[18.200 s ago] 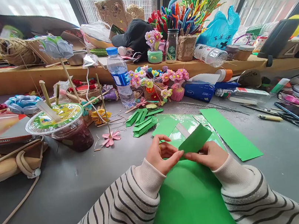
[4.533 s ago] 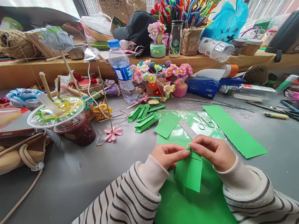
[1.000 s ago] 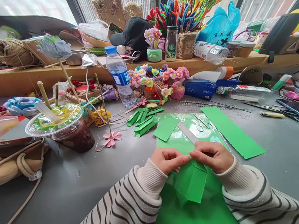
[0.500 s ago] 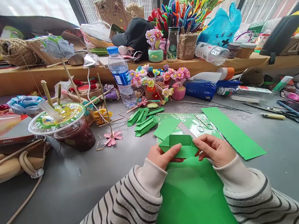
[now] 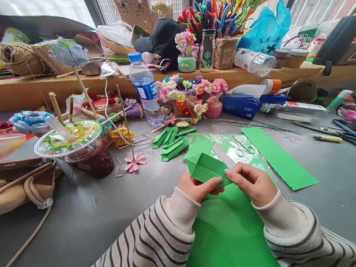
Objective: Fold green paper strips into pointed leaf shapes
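A partly folded piece of green paper with raised creased flaps is held between both hands above the table. My left hand grips its lower left side, thumb on top and fingers beneath. My right hand pinches its lower right corner between thumb and fingers. Under my hands lies a large green sheet. Beyond the held paper are a ruler and small scissors on a clear plastic sleeve. Several folded green paper strips lie to the left of them.
A long green strip lies to the right. At left stand a lidded drink cup and a pink paper flower on a stick. A water bottle, crocheted flowers and a blue tissue pack line the back.
The held paper has tilted, its right side now lower, and more of its folded face shows. My right hand has shifted slightly left and down along its edge.
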The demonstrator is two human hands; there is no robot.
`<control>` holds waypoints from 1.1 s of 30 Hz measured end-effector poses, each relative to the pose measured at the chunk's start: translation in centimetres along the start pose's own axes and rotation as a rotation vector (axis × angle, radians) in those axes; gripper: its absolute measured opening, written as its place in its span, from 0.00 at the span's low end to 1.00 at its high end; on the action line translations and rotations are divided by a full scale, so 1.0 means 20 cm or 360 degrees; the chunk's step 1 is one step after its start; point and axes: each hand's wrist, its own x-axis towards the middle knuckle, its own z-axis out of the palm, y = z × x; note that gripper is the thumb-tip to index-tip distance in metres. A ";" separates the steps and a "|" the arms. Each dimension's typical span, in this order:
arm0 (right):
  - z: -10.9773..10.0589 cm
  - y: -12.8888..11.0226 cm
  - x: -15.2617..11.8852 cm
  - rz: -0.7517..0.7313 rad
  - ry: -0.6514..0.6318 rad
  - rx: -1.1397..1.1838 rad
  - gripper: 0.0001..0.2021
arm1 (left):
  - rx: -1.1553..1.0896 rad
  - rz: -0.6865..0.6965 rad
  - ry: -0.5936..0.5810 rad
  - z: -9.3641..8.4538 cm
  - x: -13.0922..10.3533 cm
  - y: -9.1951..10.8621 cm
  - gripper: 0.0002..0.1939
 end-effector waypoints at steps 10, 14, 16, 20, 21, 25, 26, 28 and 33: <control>-0.05 -0.01 0.03 0.0097 -0.0199 -0.0117 0.09 | 0.0028 0.0024 -0.0151 -0.01 0.01 -0.01 0.09; -0.06 -0.02 0.03 0.0196 -0.0251 -0.0079 0.09 | 0.0073 0.0045 -0.0172 -0.02 0.01 -0.02 0.09; -0.05 -0.02 0.03 0.0254 -0.0233 -0.0009 0.10 | 0.0062 0.0020 -0.0141 -0.01 0.01 -0.02 0.10; -0.01 -0.01 0.01 0.0300 -0.0071 0.0094 0.10 | 0.0078 0.0010 -0.0130 0.00 0.00 -0.02 0.10; 0.00 -0.01 0.01 0.0290 -0.0030 0.0094 0.10 | 0.0096 0.0014 -0.0134 0.00 0.00 -0.02 0.09; 0.01 -0.01 0.00 0.0214 0.0023 0.0143 0.09 | 0.0172 -0.0030 -0.0080 0.00 0.00 -0.01 0.10; 0.01 -0.01 0.00 0.0204 0.0002 0.0183 0.09 | 0.0202 -0.0053 -0.0064 0.00 0.00 0.00 0.10; 0.01 -0.01 0.00 0.0222 -0.0067 0.0277 0.09 | 0.0242 -0.0084 -0.0061 -0.01 0.00 0.01 0.11; 0.01 0.00 0.01 0.0395 -0.0158 0.0524 0.11 | 0.0166 -0.0081 -0.0139 -0.01 -0.01 0.04 0.08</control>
